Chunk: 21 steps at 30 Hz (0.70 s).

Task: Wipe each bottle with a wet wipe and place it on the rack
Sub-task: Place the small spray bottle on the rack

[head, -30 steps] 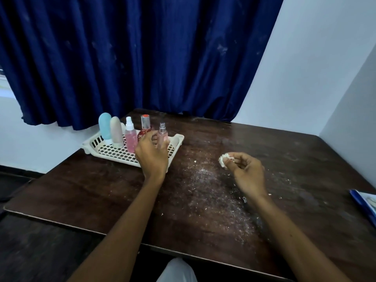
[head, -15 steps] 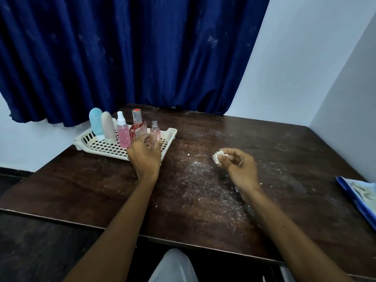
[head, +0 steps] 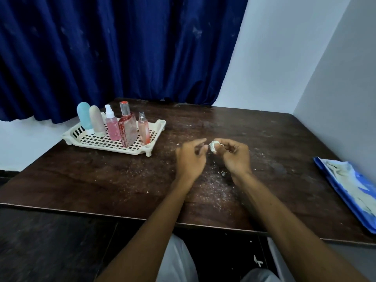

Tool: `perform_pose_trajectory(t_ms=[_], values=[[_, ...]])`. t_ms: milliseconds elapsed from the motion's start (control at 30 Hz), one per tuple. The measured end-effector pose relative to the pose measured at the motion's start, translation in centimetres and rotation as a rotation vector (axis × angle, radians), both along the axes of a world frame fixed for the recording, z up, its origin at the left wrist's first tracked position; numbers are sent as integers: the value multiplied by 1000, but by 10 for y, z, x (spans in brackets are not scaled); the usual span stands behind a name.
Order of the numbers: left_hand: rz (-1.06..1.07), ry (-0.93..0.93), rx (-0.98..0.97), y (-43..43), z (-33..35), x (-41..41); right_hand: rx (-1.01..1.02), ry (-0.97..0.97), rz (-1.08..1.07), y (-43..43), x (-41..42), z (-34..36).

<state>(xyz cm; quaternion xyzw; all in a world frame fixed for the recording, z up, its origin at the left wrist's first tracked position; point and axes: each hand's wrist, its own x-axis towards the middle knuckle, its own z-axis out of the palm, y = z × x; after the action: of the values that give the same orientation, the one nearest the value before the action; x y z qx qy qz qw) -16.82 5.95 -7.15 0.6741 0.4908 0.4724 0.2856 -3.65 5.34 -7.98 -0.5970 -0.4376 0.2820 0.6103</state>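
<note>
My right hand [head: 237,156] pinches the balled-up wipe [head: 213,147] in its fingertips, off the bench [head: 101,180]. Left hand [head: 190,159] is loose and empty just beside it, probably to take it. Five bottles [head: 128,129] stand upright in the rack [head: 114,147], well apart; wiping looks finished.

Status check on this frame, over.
Right hand pinches balled wet wipe. Left hand empty beside it. Five bottles upright on rack. Nothing obstructing.
</note>
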Motion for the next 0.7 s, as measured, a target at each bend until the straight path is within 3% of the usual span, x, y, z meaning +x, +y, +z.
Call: perform_pose_trajectory(t_ms=[100,267,467,700], values=[[-91,-83,-62,-5,-1,26,-24,-3,2,-8,13,2],[-63,-161,-142,-9,-1,54,-29,4,-9,-30,34,5],[-117,-101,-121,-25,6,117,-13,-116,-244,-73,84,16],[-335,-191,-160,-65,14,234,-119,-355,-547,-134,183,32]])
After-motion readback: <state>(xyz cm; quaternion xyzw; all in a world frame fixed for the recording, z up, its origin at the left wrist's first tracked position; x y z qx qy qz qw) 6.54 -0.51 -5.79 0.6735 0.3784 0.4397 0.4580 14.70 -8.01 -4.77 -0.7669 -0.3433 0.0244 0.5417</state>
